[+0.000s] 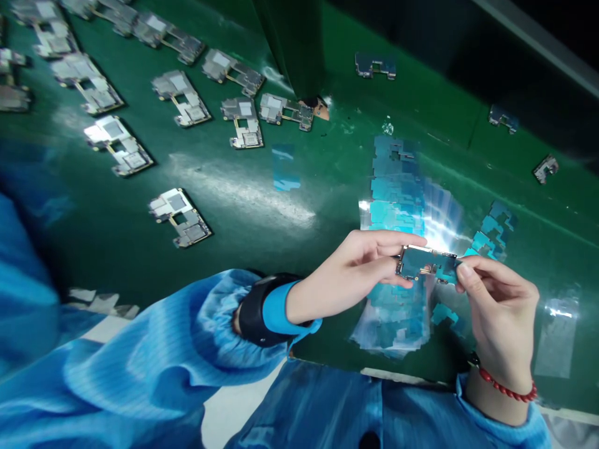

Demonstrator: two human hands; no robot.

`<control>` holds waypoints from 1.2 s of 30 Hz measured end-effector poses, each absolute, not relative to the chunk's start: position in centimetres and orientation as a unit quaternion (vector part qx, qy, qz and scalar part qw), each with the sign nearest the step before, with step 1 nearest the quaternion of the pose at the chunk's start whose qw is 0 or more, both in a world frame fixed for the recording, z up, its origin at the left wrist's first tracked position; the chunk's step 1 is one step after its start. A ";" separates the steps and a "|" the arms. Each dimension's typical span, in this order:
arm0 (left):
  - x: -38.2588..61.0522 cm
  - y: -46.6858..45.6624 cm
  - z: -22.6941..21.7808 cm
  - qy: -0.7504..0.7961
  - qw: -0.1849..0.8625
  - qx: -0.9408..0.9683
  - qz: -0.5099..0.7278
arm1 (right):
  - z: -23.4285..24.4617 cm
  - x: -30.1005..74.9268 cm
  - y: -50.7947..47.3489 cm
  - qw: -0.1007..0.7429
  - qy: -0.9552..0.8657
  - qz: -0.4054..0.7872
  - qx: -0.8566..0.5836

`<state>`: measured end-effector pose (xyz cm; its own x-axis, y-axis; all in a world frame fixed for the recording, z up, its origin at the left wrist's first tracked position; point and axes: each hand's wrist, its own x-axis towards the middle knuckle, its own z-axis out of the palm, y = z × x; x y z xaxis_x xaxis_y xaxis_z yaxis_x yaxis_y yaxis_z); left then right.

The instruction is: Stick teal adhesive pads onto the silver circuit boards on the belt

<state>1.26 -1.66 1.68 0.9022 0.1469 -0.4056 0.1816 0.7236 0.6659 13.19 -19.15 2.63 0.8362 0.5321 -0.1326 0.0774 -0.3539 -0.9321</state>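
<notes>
Circuit board [425, 262], one, over blue film sheets [397, 187], near right of tabletop [253, 249]; left end gripped by left hand [358, 268], right end pinched by right hand [505, 296]; could tilt or drop should either narrow edge grip slacken.

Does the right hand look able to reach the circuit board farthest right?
Probably, after letting go: the right hand pinches another circuit board, but the green tabletop toward the far-right board looks unobstructed.
</notes>
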 end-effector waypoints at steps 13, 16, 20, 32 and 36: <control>1.1 -1.6 1.5 0.213 0.903 0.373 -0.010 | 2.4 13.0 -19.0 0.528 -0.192 0.204 -0.802; 1.1 -1.7 1.6 0.213 0.901 0.378 -0.005 | 2.4 13.0 -18.9 0.528 -0.194 0.201 -0.802; 1.2 -1.6 1.6 0.207 0.894 0.397 -0.009 | 2.4 13.0 -18.9 0.522 -0.191 0.197 -0.808; 1.2 -1.7 1.7 0.206 0.895 0.396 -0.006 | 2.2 13.1 -18.9 0.526 -0.198 0.199 -0.803; 1.2 -1.6 1.6 0.213 0.891 0.401 -0.013 | 2.2 13.1 -19.0 0.529 -0.196 0.201 -0.801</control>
